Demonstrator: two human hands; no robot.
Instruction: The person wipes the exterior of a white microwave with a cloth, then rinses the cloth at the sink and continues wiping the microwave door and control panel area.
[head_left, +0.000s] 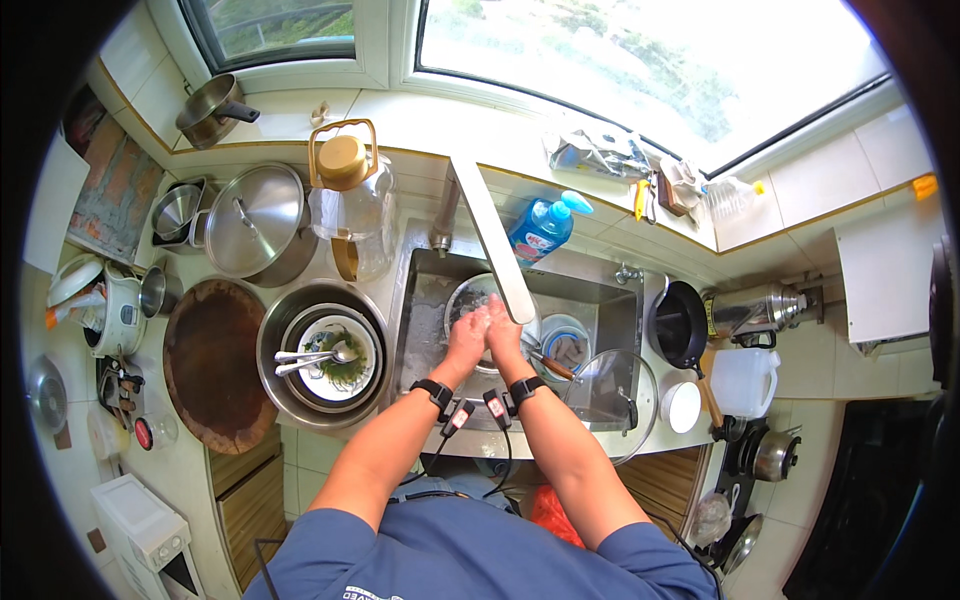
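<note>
My left hand (468, 336) and my right hand (504, 328) are together under the faucet spout (495, 247), wrists almost side by side. Below them a round metal pan (455, 300) sits in the stainless steel sink (424, 360). The fingers overlap and blur, so whether anything is between them is not clear. By my right wrist a wooden handle (553, 365) slants across the sink. Beside it stands a round clear container with a blue rim (551, 349), with greyish pieces inside. A glass lid (607, 390) leans over the sink's right front edge.
Left of the sink, nested metal basins (274, 352) hold a bowl with greens and spoons. Beyond lie a round wooden chopping board (217, 367), a lidded pot (255, 221) and a glass jug (375, 217). A blue soap bottle (538, 236) stands behind; a frying pan (679, 322) is right.
</note>
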